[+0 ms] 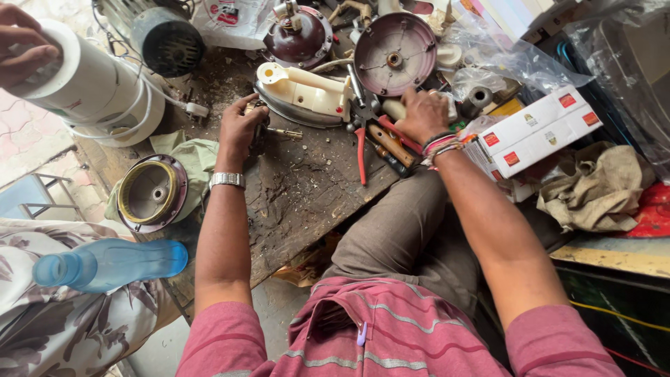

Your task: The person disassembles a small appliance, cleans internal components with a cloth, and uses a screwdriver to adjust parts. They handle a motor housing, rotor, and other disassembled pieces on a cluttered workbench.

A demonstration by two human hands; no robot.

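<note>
Two bare hands are seen at work over a scarred wooden bench (pixel 307 195) that is strewn with filings and appliance parts. Largest on the bench is a white cylindrical appliance body (pixel 91 87) at the far left, steadied from above by another person's hand (pixel 24 42), apparently so that it is kept from rolling off the edge. A white carton with red labels (pixel 537 129) is propped at the right, beside a crumpled tan rag (pixel 593 188). Centrally, a cream-coloured electric iron (pixel 303 94) is laid on its side, its metal sole turned toward the wearer, presumably so that the underside can be reached. Behind it a round pinkish cover plate (pixel 394 52) is stood open, and a ringed circular housing (pixel 150 192) is rested on green cloth at the left. A blue plastic bottle (pixel 108 264) is lain across a neighbouring lap.

Red-handled pliers (pixel 363 143) are left beside a wooden-handled screwdriver (pixel 391 143), within easy reach of the right hand (pixel 422 115). That hand is pressed knuckles-up onto the clutter by the iron's heel, fingers curled under; whether anything is gripped cannot be told. The left hand (pixel 241 126) is closed loosely around a small dark metal part (pixel 259 129) near the iron's tip, with a short brass screw (pixel 285 132) lying just beside it.
</note>
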